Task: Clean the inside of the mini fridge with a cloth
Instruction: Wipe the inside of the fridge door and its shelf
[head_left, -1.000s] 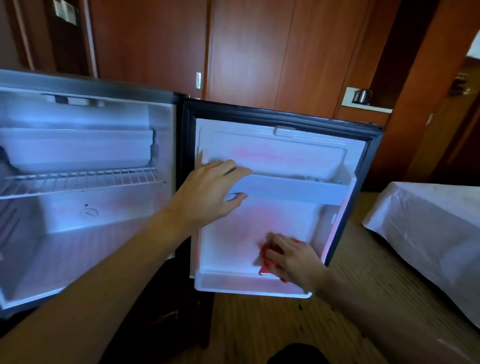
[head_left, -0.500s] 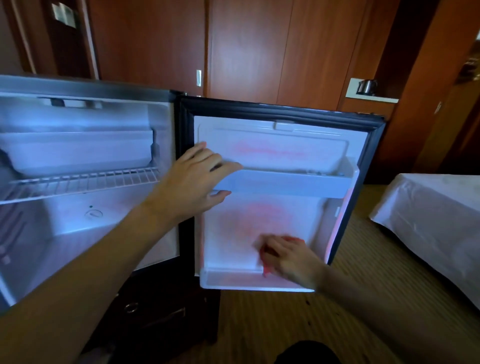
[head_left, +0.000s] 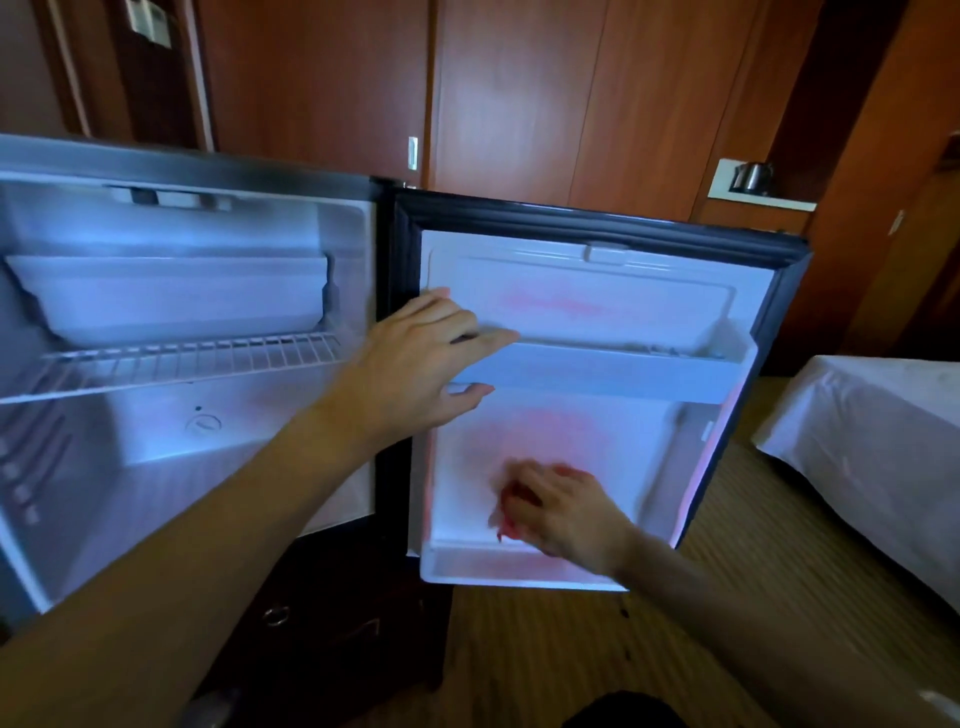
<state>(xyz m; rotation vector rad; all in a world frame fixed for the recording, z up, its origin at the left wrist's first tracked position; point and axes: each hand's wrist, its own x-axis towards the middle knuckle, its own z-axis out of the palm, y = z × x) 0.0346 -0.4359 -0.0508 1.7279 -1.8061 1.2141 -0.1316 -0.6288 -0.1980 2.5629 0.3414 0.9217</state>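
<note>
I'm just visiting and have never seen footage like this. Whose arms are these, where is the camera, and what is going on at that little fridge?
There is no machine here: these are a person's two bare arms, filmed by a wide-angle camera worn on their head, looking forward and down. That is why the arms seem to reach out from the bottom of the picture.

The mini fridge stands open, with a wire shelf inside. Its door swings out to the right. The left hand holds the end of the door's shelf rail, apparently steadying it. The right hand presses a red cloth against the lower inside panel of the door; it looks blurred.

To the right is something covered in white cloth.
</note>
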